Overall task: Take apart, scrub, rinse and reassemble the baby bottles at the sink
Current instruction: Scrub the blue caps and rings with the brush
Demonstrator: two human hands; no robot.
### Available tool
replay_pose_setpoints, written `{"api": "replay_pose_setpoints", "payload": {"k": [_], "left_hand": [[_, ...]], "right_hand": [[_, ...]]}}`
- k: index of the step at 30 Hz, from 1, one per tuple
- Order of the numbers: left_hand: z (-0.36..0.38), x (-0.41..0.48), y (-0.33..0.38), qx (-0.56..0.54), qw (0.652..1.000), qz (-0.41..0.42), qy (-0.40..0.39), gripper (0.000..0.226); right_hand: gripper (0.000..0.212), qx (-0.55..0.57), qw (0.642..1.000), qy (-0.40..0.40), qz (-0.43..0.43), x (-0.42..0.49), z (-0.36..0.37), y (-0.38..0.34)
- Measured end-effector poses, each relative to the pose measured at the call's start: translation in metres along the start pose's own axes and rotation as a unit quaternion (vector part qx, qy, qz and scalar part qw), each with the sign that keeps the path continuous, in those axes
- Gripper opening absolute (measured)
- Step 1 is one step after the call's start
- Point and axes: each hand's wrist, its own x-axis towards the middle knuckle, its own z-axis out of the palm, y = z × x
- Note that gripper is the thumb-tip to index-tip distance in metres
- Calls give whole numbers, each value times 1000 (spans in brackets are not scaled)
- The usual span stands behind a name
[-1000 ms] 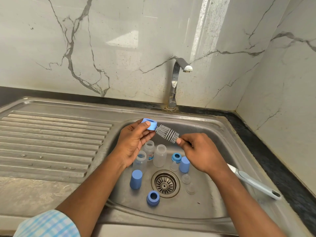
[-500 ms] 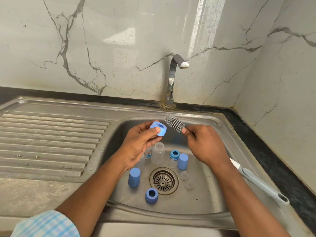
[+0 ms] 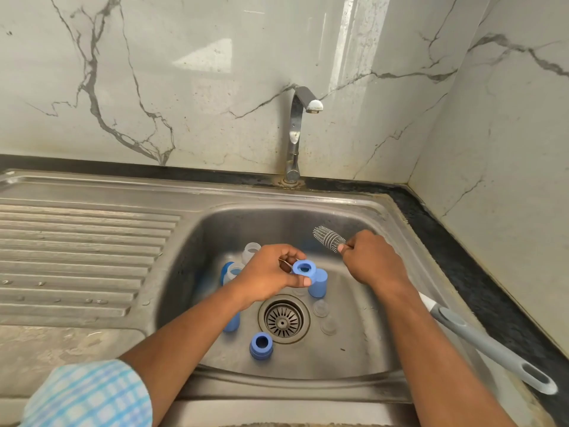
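My left hand pinches a blue screw ring low over the sink basin. My right hand grips a grey bottle brush near its bristle head, and the long handle sticks out behind my wrist over the sink's right rim. Brush and ring are apart. Under my left hand stand clear bottles, partly hidden. A blue cap stands beside the ring. Another blue ring sits near the drain, with clear teats to its right.
The tap stands at the back of the sink, with no water running. A ribbed steel draining board lies to the left. Marble walls close the back and right. A second blue cap stands partly hidden under my left forearm.
My left hand has lowered the blue ring down into the basin, away from the brush. My right hand has pulled the brush out to the right.
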Motion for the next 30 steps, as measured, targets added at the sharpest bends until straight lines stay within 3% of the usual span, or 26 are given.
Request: {"api": "replay_pose_setpoints", "payload": {"k": [9,15,21,27,30], "left_hand": [[59,38,-8,183,979,-4,-85,49],[102,39,-18,319,932,15,-169,26],[134,46,-22,433,876,80,-196,21],[144,53,-23,426,875,56,-223,21],[129,55,-9,385,904,45,-181,22]], "right_hand": [[24,16,1000,-5,23,1,0,-1],[26,33,999,-10,25,-2,0,-3],[27,43,998,-25,30,-3,0,-5],[27,52,997,-39,36,-4,-2,-5],[25,56,997,-37,39,-2,1,-3]]}}
